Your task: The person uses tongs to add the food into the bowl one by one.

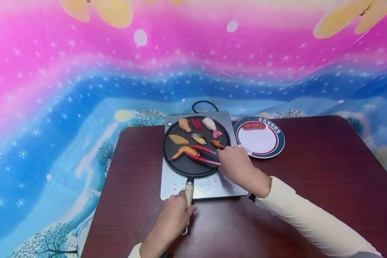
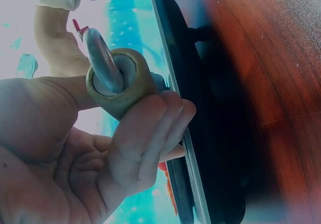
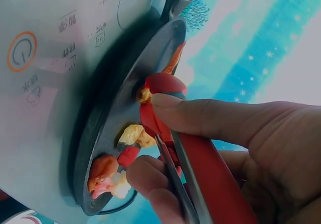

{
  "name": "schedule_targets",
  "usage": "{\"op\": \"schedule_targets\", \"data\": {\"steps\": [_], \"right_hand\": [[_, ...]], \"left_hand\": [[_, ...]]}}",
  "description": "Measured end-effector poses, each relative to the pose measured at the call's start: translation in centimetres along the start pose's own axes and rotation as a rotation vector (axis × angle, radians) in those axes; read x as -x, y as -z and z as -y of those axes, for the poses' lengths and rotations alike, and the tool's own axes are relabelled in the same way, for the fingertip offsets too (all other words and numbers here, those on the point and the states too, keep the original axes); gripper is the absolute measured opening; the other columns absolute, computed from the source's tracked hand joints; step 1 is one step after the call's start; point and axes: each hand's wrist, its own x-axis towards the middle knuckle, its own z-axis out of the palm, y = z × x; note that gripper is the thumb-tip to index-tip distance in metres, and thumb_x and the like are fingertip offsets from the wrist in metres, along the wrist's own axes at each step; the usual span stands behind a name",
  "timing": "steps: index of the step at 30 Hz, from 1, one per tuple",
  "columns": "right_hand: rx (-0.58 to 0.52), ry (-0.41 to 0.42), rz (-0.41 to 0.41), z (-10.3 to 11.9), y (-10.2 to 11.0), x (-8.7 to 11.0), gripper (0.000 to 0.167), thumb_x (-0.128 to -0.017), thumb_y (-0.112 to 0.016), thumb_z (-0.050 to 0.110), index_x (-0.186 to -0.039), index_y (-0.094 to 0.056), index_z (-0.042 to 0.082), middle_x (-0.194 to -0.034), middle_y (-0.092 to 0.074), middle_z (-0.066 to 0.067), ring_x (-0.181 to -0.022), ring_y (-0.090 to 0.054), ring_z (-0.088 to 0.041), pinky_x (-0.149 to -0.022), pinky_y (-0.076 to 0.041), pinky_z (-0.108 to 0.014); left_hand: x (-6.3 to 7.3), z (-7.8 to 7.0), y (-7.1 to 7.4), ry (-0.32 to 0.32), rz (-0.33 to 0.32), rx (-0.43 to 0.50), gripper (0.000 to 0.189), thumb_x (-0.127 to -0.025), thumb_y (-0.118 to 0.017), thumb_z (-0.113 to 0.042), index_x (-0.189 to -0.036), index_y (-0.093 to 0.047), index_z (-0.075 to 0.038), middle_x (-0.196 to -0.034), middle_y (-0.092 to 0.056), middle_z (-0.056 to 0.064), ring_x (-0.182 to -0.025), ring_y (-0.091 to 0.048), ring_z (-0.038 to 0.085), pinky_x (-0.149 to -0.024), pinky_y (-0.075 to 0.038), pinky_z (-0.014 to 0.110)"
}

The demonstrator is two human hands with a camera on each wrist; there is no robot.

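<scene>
My left hand (image 1: 173,218) grips the pale wooden handle (image 1: 189,191) of a flat black pan (image 1: 180,168); in the left wrist view the handle's end and metal ring (image 2: 103,61) show over the curled fingers. My right hand (image 1: 238,163) holds red tongs (image 3: 205,169) between thumb and fingers. Their red tips lie on both sides of a golden-brown piece of food with a pointed tail (image 1: 180,151), at the pan's lower left. Around it in the pan lie a fried piece (image 1: 184,125), a red slab (image 1: 196,124), a white-and-pink shrimp (image 1: 209,124), a yellow slice (image 1: 178,139) and several others.
Under the pan is a silver induction cooker (image 1: 172,193) with a touch panel, its black cable (image 1: 205,101) looping behind. To its right, a green-rimmed plate (image 1: 261,145) bears a red sausage (image 1: 253,125). The dark red table (image 1: 325,161) meets a patterned cloth (image 1: 84,89) behind.
</scene>
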Motion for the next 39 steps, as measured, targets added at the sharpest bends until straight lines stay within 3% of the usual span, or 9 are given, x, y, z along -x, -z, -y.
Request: {"op": "schedule_targets", "data": {"steps": [7,14,23,33,39], "right_hand": [[0.031,0.012,-0.006,0.3,-0.5,0.1,0.046,-0.087,-0.082,0.027,-0.126,-0.071,0.005,-0.098,-0.076,-0.015,-0.064,-0.059,-0.024,-0.060,-0.058,-0.039],[0.030,-0.004,0.009,0.1,-0.8,0.0,0.050,-0.086,-0.082,0.030,-0.128,-0.069,0.006,-0.095,-0.075,-0.014,-0.061,-0.056,-0.022,-0.054,-0.053,-0.034],[-0.024,-0.025,0.055,-0.5,-1.1,0.0,0.054,-0.085,-0.083,0.033,-0.130,-0.068,0.007,-0.092,-0.074,-0.013,-0.063,-0.055,-0.022,-0.055,-0.048,-0.033],[-0.049,-0.024,0.048,-0.6,-1.2,0.3,0.054,-0.084,-0.085,0.034,-0.129,-0.068,0.008,-0.090,-0.074,-0.012,-0.061,-0.055,-0.021,-0.056,-0.048,-0.033],[-0.100,-0.010,-0.004,-1.2,-0.6,1.3,0.059,-0.079,-0.089,0.035,-0.127,-0.069,0.007,-0.088,-0.074,-0.011,-0.065,-0.059,-0.021,-0.062,-0.053,-0.037]], "left_hand": [[0.1,0.0,0.0,-0.029,-0.032,-0.029,0.032,-0.084,-0.085,-0.024,-0.091,-0.064,-0.001,-0.064,-0.059,0.003,-0.056,-0.058,0.014,-0.050,-0.045,0.029],[0.0,-0.1,0.1,-0.008,-0.006,-0.017,0.032,-0.085,-0.084,-0.024,-0.092,-0.063,-0.001,-0.063,-0.057,0.002,-0.053,-0.055,0.013,-0.048,-0.043,0.027],[-0.1,-0.1,0.1,-0.003,-0.002,-0.012,0.032,-0.085,-0.084,-0.023,-0.093,-0.064,0.000,-0.063,-0.056,0.001,-0.053,-0.054,0.012,-0.048,-0.043,0.026],[0.0,-0.2,0.1,-0.012,-0.010,-0.021,0.032,-0.085,-0.084,-0.024,-0.092,-0.064,0.000,-0.064,-0.057,0.002,-0.054,-0.055,0.013,-0.049,-0.043,0.027],[0.1,-0.2,0.0,-0.015,-0.008,-0.017,0.032,-0.085,-0.084,-0.024,-0.091,-0.063,-0.001,-0.063,-0.056,0.001,-0.054,-0.055,0.013,-0.049,-0.043,0.027]]}}
